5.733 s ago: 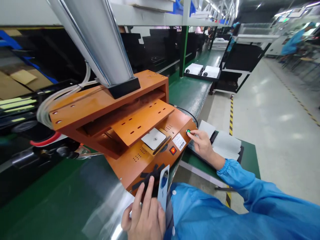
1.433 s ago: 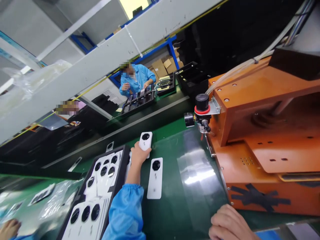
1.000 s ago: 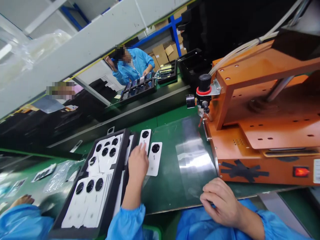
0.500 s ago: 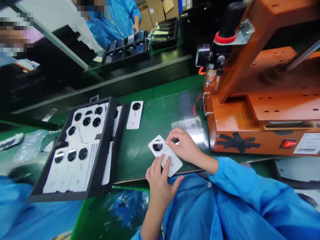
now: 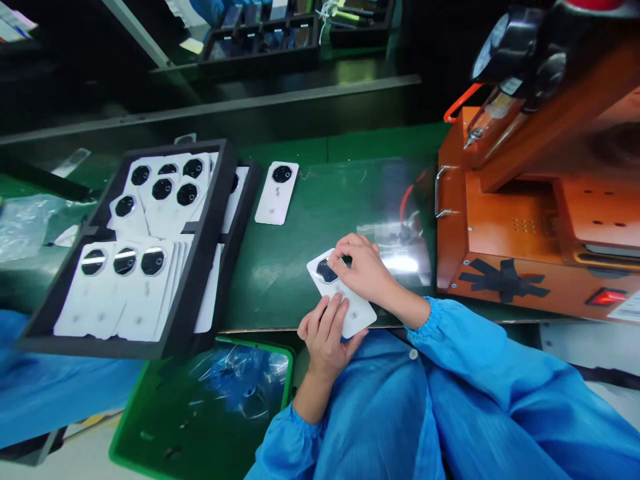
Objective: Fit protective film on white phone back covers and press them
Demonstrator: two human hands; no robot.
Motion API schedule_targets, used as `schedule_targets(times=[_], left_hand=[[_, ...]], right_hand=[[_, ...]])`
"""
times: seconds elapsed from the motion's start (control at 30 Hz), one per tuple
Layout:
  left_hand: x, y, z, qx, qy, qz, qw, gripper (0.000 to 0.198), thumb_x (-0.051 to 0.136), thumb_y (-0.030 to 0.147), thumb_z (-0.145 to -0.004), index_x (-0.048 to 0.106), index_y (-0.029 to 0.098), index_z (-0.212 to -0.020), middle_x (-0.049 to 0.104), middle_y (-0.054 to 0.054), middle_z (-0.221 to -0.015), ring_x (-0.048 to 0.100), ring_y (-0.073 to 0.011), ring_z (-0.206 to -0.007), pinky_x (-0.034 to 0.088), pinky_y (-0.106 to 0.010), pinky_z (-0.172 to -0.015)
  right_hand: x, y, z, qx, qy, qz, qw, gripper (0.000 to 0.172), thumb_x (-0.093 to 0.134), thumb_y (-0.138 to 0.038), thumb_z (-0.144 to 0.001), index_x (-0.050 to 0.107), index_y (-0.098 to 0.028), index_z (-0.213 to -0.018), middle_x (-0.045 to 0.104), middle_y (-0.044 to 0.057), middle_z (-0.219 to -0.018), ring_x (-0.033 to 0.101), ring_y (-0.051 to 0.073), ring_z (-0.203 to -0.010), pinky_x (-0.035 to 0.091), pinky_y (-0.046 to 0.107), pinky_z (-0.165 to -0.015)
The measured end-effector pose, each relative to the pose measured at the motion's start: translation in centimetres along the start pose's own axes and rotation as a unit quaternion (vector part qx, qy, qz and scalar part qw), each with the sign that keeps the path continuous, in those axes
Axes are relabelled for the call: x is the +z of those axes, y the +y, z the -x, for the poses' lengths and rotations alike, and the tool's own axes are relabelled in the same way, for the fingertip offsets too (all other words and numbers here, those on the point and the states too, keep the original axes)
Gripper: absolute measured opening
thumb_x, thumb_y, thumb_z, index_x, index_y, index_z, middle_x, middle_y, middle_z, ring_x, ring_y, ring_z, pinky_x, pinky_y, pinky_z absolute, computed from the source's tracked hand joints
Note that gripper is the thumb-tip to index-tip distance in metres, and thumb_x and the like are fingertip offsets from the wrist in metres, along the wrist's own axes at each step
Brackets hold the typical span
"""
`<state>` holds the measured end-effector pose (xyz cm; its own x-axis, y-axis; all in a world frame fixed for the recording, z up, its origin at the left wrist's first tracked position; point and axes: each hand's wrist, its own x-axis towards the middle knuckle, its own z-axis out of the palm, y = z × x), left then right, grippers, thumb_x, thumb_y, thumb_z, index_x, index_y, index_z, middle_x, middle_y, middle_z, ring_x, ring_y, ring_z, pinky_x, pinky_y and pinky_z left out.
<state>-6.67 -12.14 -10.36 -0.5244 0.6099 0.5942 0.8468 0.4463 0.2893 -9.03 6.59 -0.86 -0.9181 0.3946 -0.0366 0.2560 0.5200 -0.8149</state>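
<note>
A white phone back cover [image 5: 354,313] with a black, many-sided camera area lies tilted at the front edge of the green table. My left hand [image 5: 327,331] grips its lower left side, fingers on the face and thumb by the bottom edge. Over the camera area, my right hand [image 5: 364,268] has thumb and forefinger pinched together; what is between them, if anything, is too small to make out. Farther back, a second white phone back cover [image 5: 274,203] lies alone. To the left, a black tray [image 5: 193,293] holds several similar covers, some overlapping, and rests on another tray.
An orange machine [image 5: 493,243] with a gauge and a lit red switch stands at the right. Clear plastic film [image 5: 395,247] lies beside it. Below the table edge is a green bin [image 5: 200,433] with plastic scraps. Another dark tray [image 5: 260,50] sits beyond the rail.
My right hand has moved from the cover's right edge onto its camera area. My left hand has closed in on the cover's lower side. The view has tipped downward.
</note>
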Motion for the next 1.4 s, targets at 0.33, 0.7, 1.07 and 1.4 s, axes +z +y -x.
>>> schedule_targets(times=[0.33, 0.7, 1.07, 1.4], left_hand=[[0.1, 0.0, 0.0, 0.002, 0.009, -0.009, 1.000, 0.065, 0.063, 0.057, -0.091, 0.053, 0.023, -0.146, 0.072, -0.012, -0.127, 0.064, -0.0309, -0.121, 0.040, -0.043, -0.099], [0.2, 0.0, 0.0, 0.007, 0.019, -0.026, 0.999, 0.062, 0.059, 0.059, -0.093, 0.056, 0.021, -0.143, 0.074, -0.012, -0.124, 0.064, -0.0298, -0.120, 0.039, -0.043, -0.099], [0.2, 0.0, 0.0, 0.006, 0.019, -0.021, 1.000, 0.060, 0.059, 0.058, -0.093, 0.060, 0.019, -0.138, 0.073, -0.013, -0.124, 0.063, -0.0293, -0.121, 0.037, -0.041, -0.100], [0.3, -0.2, 0.4, 0.007, 0.012, -0.021, 1.000, 0.061, 0.062, 0.057, -0.091, 0.060, 0.018, -0.138, 0.072, -0.014, -0.126, 0.062, -0.0304, -0.123, 0.035, -0.042, -0.103]], right_hand=[[1.1, 0.4, -0.5, -0.029, 0.005, 0.084, 0.996, 0.020, 0.057, -0.021, -0.094, 0.069, -0.018, -0.078, 0.065, 0.005, -0.104, 0.052, 0.022, -0.102, 0.030, 0.039, -0.086], [1.3, 0.9, -0.9, -0.043, 0.031, 0.113, 0.992, 0.018, 0.056, -0.022, -0.094, 0.069, -0.019, -0.081, 0.065, 0.006, -0.105, 0.052, 0.023, -0.102, 0.031, 0.040, -0.088], [2.0, 1.5, -0.9, -0.066, 0.073, 0.137, 0.986, 0.021, 0.055, -0.023, -0.096, 0.069, -0.019, -0.080, 0.066, 0.005, -0.100, 0.052, 0.022, -0.098, 0.030, 0.040, -0.084], [2.2, 1.8, -0.8, -0.079, 0.084, 0.157, 0.981, 0.018, 0.057, -0.021, -0.094, 0.068, -0.020, -0.079, 0.065, 0.006, -0.100, 0.052, 0.022, -0.096, 0.031, 0.040, -0.085]])
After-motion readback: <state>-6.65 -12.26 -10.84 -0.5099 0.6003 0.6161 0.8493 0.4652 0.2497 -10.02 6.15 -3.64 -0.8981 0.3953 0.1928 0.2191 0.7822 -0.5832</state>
